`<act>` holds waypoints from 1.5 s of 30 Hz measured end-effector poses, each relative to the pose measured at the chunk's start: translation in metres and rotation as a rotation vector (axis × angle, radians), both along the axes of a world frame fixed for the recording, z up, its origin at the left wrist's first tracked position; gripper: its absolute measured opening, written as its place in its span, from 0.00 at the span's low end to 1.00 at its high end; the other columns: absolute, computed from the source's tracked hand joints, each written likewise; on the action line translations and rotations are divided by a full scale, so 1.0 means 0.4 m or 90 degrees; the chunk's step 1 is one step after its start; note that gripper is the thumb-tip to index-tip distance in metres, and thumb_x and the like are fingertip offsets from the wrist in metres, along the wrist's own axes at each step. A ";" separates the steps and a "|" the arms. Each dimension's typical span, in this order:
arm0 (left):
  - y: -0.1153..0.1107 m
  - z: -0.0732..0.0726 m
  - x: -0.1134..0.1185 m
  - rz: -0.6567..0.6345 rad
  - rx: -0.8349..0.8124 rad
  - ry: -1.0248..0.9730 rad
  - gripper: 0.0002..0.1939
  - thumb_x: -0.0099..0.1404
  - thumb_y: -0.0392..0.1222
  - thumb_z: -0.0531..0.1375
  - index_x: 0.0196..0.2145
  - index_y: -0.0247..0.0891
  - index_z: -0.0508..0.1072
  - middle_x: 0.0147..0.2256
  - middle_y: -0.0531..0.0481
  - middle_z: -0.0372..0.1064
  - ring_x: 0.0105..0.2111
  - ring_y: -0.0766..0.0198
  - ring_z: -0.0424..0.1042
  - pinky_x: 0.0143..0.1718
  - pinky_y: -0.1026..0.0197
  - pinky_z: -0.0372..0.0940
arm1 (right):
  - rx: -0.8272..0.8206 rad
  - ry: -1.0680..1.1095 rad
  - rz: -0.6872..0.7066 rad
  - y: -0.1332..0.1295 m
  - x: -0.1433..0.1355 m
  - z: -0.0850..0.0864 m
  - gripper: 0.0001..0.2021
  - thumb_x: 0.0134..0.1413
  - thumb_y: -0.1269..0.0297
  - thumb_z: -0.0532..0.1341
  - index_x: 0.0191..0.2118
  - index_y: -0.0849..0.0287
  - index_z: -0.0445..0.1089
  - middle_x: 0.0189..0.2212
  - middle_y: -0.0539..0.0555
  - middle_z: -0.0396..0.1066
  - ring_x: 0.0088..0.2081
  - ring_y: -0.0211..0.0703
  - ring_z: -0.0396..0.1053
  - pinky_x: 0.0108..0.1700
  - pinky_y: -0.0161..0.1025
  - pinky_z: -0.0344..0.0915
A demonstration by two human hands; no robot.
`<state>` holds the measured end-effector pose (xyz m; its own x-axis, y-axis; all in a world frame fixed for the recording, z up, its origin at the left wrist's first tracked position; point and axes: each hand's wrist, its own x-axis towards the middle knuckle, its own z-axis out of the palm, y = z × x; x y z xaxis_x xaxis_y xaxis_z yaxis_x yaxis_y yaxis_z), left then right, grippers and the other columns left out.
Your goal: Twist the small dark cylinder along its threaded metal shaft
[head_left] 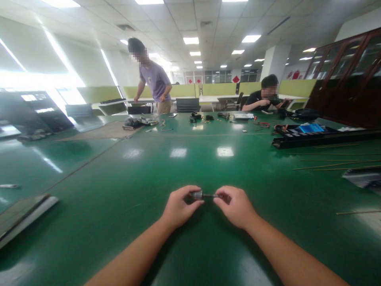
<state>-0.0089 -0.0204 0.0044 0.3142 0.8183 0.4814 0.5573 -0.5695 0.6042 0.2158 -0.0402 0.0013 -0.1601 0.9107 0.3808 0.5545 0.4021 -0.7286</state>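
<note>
Close over the green table, my left hand grips a small silver metal cylinder, which looks like a little motor, between thumb and fingers. From its right end a thin dark shaft runs level across the gap between my hands. The thumb and fingers of my right hand are closed on the far end of that shaft. Whatever lies inside the right-hand fingers is mostly hidden and too small to make out.
Thin brass-coloured rods and a long black channel lie to the right. A flat panel is at the left edge. Cables and small parts line the far side. One person stands behind the table; another sits at right.
</note>
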 end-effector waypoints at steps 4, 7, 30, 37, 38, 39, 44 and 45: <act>-0.001 0.001 0.001 -0.001 0.000 -0.008 0.14 0.56 0.39 0.69 0.42 0.40 0.77 0.38 0.48 0.78 0.37 0.60 0.76 0.42 0.58 0.71 | 0.003 -0.004 -0.002 0.000 -0.001 0.000 0.03 0.53 0.67 0.64 0.33 0.57 0.76 0.28 0.51 0.75 0.29 0.41 0.69 0.33 0.36 0.62; 0.000 0.001 0.001 0.000 -0.004 -0.006 0.14 0.56 0.40 0.69 0.41 0.40 0.77 0.38 0.48 0.78 0.37 0.59 0.76 0.42 0.58 0.71 | 0.008 -0.002 -0.002 -0.001 -0.001 -0.001 0.03 0.53 0.68 0.64 0.33 0.57 0.76 0.28 0.51 0.75 0.30 0.41 0.69 0.33 0.36 0.62; -0.001 0.007 0.003 0.017 -0.008 -0.005 0.14 0.56 0.40 0.68 0.41 0.40 0.77 0.38 0.48 0.78 0.36 0.59 0.76 0.40 0.58 0.71 | 0.003 0.018 -0.004 0.006 0.006 -0.005 0.04 0.53 0.67 0.63 0.34 0.57 0.76 0.29 0.52 0.75 0.30 0.42 0.70 0.34 0.36 0.64; 0.016 0.008 -0.008 0.126 -0.030 -0.055 0.14 0.55 0.45 0.69 0.37 0.38 0.75 0.33 0.49 0.76 0.32 0.60 0.74 0.37 0.59 0.70 | -0.004 0.031 -0.026 0.010 0.021 0.005 0.05 0.55 0.63 0.63 0.35 0.57 0.75 0.29 0.51 0.76 0.30 0.42 0.71 0.34 0.36 0.65; 0.023 0.004 -0.012 0.147 -0.049 -0.105 0.15 0.54 0.46 0.69 0.36 0.38 0.74 0.33 0.50 0.75 0.32 0.61 0.73 0.37 0.59 0.69 | -0.014 0.038 -0.028 0.010 0.021 0.005 0.05 0.56 0.63 0.62 0.35 0.57 0.75 0.29 0.51 0.76 0.30 0.42 0.71 0.34 0.36 0.65; 0.032 -0.001 -0.016 0.160 -0.075 -0.174 0.16 0.53 0.47 0.70 0.35 0.38 0.72 0.32 0.50 0.74 0.31 0.62 0.73 0.37 0.60 0.69 | -0.024 0.044 -0.026 0.011 0.020 0.003 0.06 0.57 0.63 0.62 0.36 0.57 0.75 0.29 0.51 0.76 0.30 0.41 0.71 0.34 0.36 0.65; 0.064 -0.013 -0.034 0.171 -0.177 -0.431 0.21 0.54 0.51 0.69 0.28 0.37 0.61 0.29 0.53 0.71 0.29 0.65 0.74 0.33 0.64 0.69 | -0.051 0.027 0.016 0.011 0.011 -0.005 0.07 0.58 0.62 0.61 0.36 0.57 0.74 0.29 0.51 0.76 0.31 0.41 0.72 0.35 0.36 0.64; 0.065 -0.008 -0.039 0.176 -0.184 -0.441 0.21 0.55 0.52 0.67 0.29 0.37 0.61 0.30 0.52 0.71 0.29 0.65 0.74 0.33 0.63 0.70 | -0.052 0.018 0.019 0.010 0.010 -0.004 0.07 0.58 0.62 0.61 0.36 0.57 0.74 0.30 0.51 0.76 0.31 0.41 0.72 0.35 0.36 0.64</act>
<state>-0.0246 0.0056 0.0012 -0.2112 0.9448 0.2504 0.1002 -0.2339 0.9671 0.2199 -0.0362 -0.0005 -0.1779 0.9339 0.3100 0.5217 0.3566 -0.7750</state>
